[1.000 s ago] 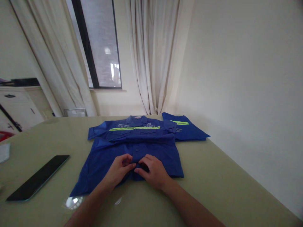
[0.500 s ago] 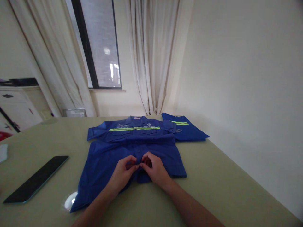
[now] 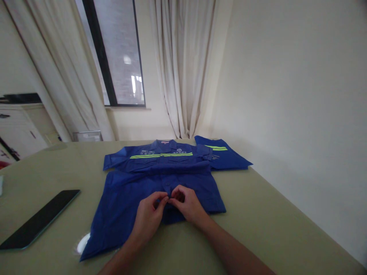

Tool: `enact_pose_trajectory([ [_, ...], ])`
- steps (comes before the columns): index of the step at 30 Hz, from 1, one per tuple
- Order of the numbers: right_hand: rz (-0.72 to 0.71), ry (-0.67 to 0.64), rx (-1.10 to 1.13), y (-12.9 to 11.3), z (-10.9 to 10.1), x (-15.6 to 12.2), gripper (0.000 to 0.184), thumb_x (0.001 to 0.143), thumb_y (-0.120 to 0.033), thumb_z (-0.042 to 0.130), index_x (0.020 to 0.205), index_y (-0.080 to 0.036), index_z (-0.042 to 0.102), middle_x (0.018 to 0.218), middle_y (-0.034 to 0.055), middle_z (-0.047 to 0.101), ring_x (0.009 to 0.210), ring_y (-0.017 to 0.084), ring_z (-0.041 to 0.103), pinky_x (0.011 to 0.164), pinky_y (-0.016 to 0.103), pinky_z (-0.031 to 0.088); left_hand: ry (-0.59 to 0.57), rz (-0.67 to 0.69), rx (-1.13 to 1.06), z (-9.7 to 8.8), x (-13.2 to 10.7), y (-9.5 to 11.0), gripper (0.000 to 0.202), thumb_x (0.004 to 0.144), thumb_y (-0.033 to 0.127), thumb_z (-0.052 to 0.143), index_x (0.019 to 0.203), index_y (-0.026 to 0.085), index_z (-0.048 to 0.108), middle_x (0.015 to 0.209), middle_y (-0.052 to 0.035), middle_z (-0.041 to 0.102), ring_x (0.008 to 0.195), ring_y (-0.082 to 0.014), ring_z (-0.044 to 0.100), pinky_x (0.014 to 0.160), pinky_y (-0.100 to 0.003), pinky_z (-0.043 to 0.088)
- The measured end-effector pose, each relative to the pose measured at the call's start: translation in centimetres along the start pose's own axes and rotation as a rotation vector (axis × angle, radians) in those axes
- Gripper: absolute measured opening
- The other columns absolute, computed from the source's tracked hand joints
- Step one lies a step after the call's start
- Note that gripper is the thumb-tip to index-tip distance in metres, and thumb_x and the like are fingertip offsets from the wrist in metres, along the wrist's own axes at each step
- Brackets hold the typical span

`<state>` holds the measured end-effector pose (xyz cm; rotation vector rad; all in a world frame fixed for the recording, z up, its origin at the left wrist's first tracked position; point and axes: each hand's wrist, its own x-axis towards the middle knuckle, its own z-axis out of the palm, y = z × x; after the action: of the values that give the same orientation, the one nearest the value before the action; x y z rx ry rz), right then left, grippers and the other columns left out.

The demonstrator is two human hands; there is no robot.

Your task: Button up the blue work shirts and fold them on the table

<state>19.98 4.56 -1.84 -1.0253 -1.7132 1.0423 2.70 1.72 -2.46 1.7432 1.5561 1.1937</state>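
No text legible. Blue short-sleeved cloth shirt (image 3: pixel 186 177): round pale emblem (image 3: pixel 179 150) above a row of small characters (image 3: pixel 180 152) on one chest side; pale lettering (image 3: pixel 144 152) opposite; small whitish collar label (image 3: pixel 164 142). Folded blue cloth garment (image 3: pixel 233 159): grey print (image 3: pixel 215 157), unreadable.

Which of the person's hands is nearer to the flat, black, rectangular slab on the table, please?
Left. The left hand, at the blue fabric shirt, is to the right of the slab; the right hand, at the same shirt, is farther to the right.
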Motion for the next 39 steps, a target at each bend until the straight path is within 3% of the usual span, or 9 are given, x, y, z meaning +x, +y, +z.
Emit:
enact_pose_trajectory([
  [7, -0.035, 0.0, -0.039, 0.1, 0.4, -0.2, 0.016, 0.073, -0.009, 0.068, 0.074, -0.02, 0.058, 0.062, -0.0073, 0.053, 0.058, 0.011, 0.048, 0.055, 0.022, 0.036, -0.047, 0.105, 0.119, -0.1, -0.9, 1.3, 0.024, 0.095, 0.038, 0.053, 0.098, 0.027, 0.075, 0.093, -0.0014, 0.076, 0.083, -0.0206, 0.07, 0.075, -0.03, 0.05],
  [11, -0.074, 0.006, -0.08, -1.0, -0.4, -0.1, 0.021, 0.074, -0.018, 0.078, 0.086, -0.02, 0.061, 0.076, -0.0042, 0.059, 0.066, 0.012, 0.052, 0.06, 0.023, 0.041, -0.11, -0.028, -0.035, -0.8, 0.3, 0.7, 0.04, 0.099, 0.048, 0.04, 0.107, 0.022, 0.069, 0.093, -0.0044, 0.073, 0.071, -0.019, 0.071, 0.066, -0.029, 0.053],
  [13, -0.147, 0.056, -0.117, -1.7, -1.1, 0.0, 0.026, 0.08, -0.028, 0.078, 0.102, -0.021, 0.063, 0.095, 0.0007, 0.063, 0.079, 0.015, 0.057, 0.069, 0.024, 0.046, -0.263, -0.121, -0.16, -1.5, 0.8, 0.4, 0.044, 0.097, 0.051, 0.04, 0.113, 0.019, 0.066, 0.092, -0.004, 0.071, 0.054, -0.0143, 0.065, 0.053, -0.026, 0.051],
  [16, -0.178, 0.075, -0.176, -2.2, -1.6, -0.1, 0.024, 0.097, -0.04, 0.061, 0.114, -0.024, 0.065, 0.113, 0.0047, 0.064, 0.092, 0.016, 0.061, 0.076, 0.026, 0.047, -0.666, -0.125, -0.243, -2.8, 0.9, 0.8, 0.032, 0.089, 0.046, 0.059, 0.1, 0.018, 0.07, 0.081, -0.0001, 0.068, 0.048, -0.01, 0.057, 0.048, -0.022, 0.047],
  [20, -0.006, -0.025, -0.415, -1.6, -0.6, -0.3, 0.028, 0.092, -0.05, 0.067, 0.103, -0.024, 0.069, 0.087, 0.001, 0.069, 0.074, 0.016, 0.062, 0.067, 0.026, 0.043, -0.977, -0.23, -0.341, -3.8, 0.0, 1.5, 0.027, 0.087, 0.046, 0.064, 0.093, 0.021, 0.071, 0.074, 0.0013, 0.068, 0.054, -0.011, 0.062, 0.057, -0.022, 0.052],
  [24, 0.037, -0.06, -0.688, -1.1, 0.5, -0.5, 0.021, 0.078, -0.037, 0.08, 0.093, -0.026, 0.07, 0.085, 0.0006, 0.07, 0.074, 0.017, 0.063, 0.063, 0.026, 0.038, -0.819, -0.35, -0.279, -3.6, 0.0, 0.7, 0.039, 0.085, 0.057, 0.063, 0.083, 0.019, 0.069, 0.067, -0.0003, 0.066, 0.058, -0.014, 0.065, 0.058, -0.024, 0.054],
  [29, -0.005, -0.103, -0.831, -1.9, 0.6, -0.5, 0.008, 0.087, -0.029, 0.067, 0.087, -0.024, 0.072, 0.086, 0.004, 0.072, 0.075, 0.019, 0.066, 0.064, 0.028, 0.039, -0.445, -0.313, -0.19, -2.3, 1.0, -0.7, 0.038, 0.085, 0.055, 0.058, 0.088, 0.019, 0.068, 0.077, -0.0031, 0.066, 0.068, -0.0183, 0.066, 0.054, -0.028, 0.057],
  [32, -0.005, -0.081, -0.853, -2.0, 0.5, -0.5, 0.015, 0.093, -0.024, 0.059, 0.086, -0.022, 0.073, 0.086, 0.005, 0.072, 0.076, 0.019, 0.067, 0.067, 0.028, 0.041, -0.259, -0.277, -0.262, -1.4, 1.2, -0.6, 0.041, 0.084, 0.056, 0.059, 0.096, 0.018, 0.068, 0.083, -0.0051, 0.068, 0.076, -0.0201, 0.069, 0.066, -0.032, 0.061],
  [39, -0.212, -0.028, -0.559, -1.4, 0.0, -0.6, 0.019, 0.102, -0.023, 0.054, 0.102, -0.022, 0.073, 0.096, 0.0038, 0.071, 0.089, 0.017, 0.067, 0.083, 0.025, 0.047, -0.186, -0.388, -0.546, -0.3, 0.7, 0.9, 0.051, 0.071, 0.061, 0.076, 0.097, 0.018, 0.066, 0.083, -0.0017, 0.068, 0.075, -0.0162, 0.066, 0.063, -0.025, 0.055],
])
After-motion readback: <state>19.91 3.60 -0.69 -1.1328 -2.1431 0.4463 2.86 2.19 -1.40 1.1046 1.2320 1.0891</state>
